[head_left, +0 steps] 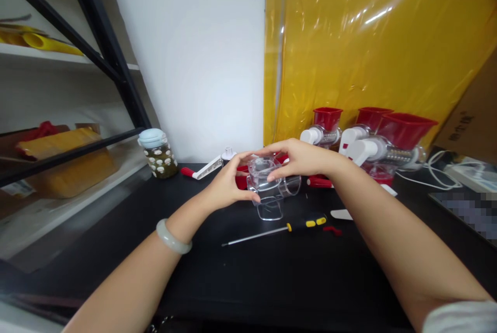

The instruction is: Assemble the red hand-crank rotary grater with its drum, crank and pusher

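Clear housing (269,188) stands mid-table, still without hopper or crank. Left hand (225,185) pinches its left side; right hand (301,159) lies curled over the top. Screwdriver (274,230) lies near; finished graters (373,141) stand far right.

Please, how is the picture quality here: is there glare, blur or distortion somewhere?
Head view: strong glare streaks on the yellow plastic sheet; wide-lens bending of the black shelf frame at the left; a pixelated patch at the right edge; both hands, left and right, and the clear plastic part are fairly sharp.
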### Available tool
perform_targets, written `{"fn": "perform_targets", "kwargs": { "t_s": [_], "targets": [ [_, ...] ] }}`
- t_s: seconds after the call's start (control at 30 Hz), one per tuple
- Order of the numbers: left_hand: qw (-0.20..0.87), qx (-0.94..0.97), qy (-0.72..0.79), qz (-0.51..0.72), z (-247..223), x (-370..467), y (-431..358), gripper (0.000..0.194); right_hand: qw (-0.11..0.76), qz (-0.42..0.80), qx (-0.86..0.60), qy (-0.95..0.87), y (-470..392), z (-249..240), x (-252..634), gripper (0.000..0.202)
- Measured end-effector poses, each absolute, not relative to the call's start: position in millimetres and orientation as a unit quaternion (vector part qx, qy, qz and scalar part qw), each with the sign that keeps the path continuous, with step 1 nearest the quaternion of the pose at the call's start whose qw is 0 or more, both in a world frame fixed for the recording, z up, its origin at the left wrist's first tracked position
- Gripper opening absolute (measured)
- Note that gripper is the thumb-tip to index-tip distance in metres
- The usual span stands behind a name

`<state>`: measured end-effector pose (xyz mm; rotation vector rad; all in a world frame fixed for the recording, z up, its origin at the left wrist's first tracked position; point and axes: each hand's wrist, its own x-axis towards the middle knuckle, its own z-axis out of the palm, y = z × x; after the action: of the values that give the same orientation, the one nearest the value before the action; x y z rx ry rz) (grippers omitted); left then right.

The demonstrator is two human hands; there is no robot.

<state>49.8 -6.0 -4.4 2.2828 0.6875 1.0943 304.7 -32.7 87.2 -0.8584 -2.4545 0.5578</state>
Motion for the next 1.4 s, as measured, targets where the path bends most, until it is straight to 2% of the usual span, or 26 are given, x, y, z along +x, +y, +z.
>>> {"fn": "perform_targets", "kwargs": {
  "t_s": [0.33,0.43,0.53,0.63,0.7,0.8,0.93,1.03,1.1,1.23,1.4],
  "targets": [
    [0.199,0.854,0.262,0.402,-4.6,51.4,-7.0,0.099,0.215,0.208,-0.322,-0.898,-32.9,89.5,307.4,0.063],
    [0.117,0.863,0.239,0.430,-0.7,50.9,-8.7,0.095,0.217,0.200,-0.325,-0.899,-33.0,90.7,309.6,0.066],
    [-0.012,0.868,0.200,0.454,6.8,49.7,-12.7,0.087,0.224,0.172,-0.345,-0.895,-36.0,96.1,317.5,0.065],
    [-0.101,0.877,0.165,0.439,13.7,48.7,-16.7,0.074,0.211,0.143,-0.368,-0.894,-41.4,103.7,327.4,0.047],
    [-0.118,0.885,0.146,0.426,15.7,48.8,-17.9,0.065,0.189,0.132,-0.377,-0.897,-45.1,107.5,331.3,0.037],
    [-0.104,0.893,0.137,0.415,15.0,50.2,-17.7,0.057,0.150,0.124,-0.389,-0.900,-49.1,110.0,330.3,0.032],
    [-0.097,0.896,0.140,0.411,13.0,51.3,-16.8,0.057,0.122,0.119,-0.407,-0.897,-51.9,109.0,324.7,0.031],
    [-0.099,0.893,0.144,0.416,18.6,44.4,-16.1,0.064,0.161,0.104,-0.399,-0.897,-56.9,111.2,327.1,0.034],
    [-0.088,0.872,0.171,0.451,28.4,33.6,-15.4,0.061,0.209,0.085,-0.402,-0.887,-64.6,117.3,333.4,0.038],
    [-0.015,0.782,0.321,0.533,54.4,6.7,-16.1,0.053,0.258,0.051,-0.420,-0.869,-87.0,131.6,352.9,0.034],
    [0.093,0.775,0.468,0.414,64.6,-21.2,-26.2,0.056,0.149,0.076,-0.418,-0.893,-111.2,101.9,383.0,0.022]
  ]
}}
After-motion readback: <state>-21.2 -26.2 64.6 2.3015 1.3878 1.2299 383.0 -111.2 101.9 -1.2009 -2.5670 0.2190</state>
